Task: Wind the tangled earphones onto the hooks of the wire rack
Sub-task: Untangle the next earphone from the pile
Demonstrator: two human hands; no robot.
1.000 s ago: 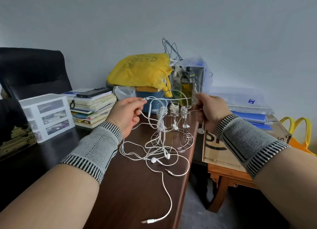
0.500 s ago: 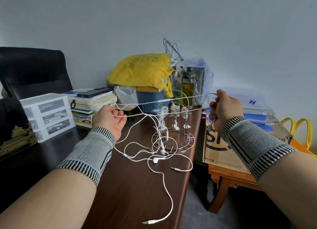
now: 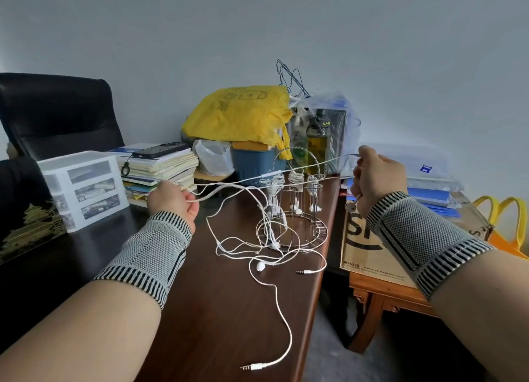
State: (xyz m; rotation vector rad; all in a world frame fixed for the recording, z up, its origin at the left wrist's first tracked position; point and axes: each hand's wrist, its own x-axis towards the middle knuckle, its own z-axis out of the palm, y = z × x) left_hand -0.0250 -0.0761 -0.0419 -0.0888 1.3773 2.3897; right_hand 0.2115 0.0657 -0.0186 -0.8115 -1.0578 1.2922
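A round wire rack (image 3: 292, 209) stands on the dark wooden desk (image 3: 217, 310), with white earphone cords wound on several of its upright hooks. A tangle of white earphones (image 3: 257, 250) lies in front of the rack, one plug (image 3: 247, 367) near the desk's front edge. My left hand (image 3: 171, 201) grips a white cord left of the rack. My right hand (image 3: 378, 181) grips the same cord to the right, an earbud hanging below the fist. The cord is stretched taut between both hands, above the rack's hooks.
Behind the rack are a yellow bag (image 3: 237, 115), a blue container (image 3: 252, 164) and a bottle (image 3: 317, 144). A book stack (image 3: 160, 169) and white drawer unit (image 3: 83, 184) sit left. A cardboard box (image 3: 372, 250) rests on a lower table at right.
Both hands have moved apart, left hand leftward and right hand rightward, pulling the cord from slack to a taut line over the rack. Some of the tangle lifted off the desk.
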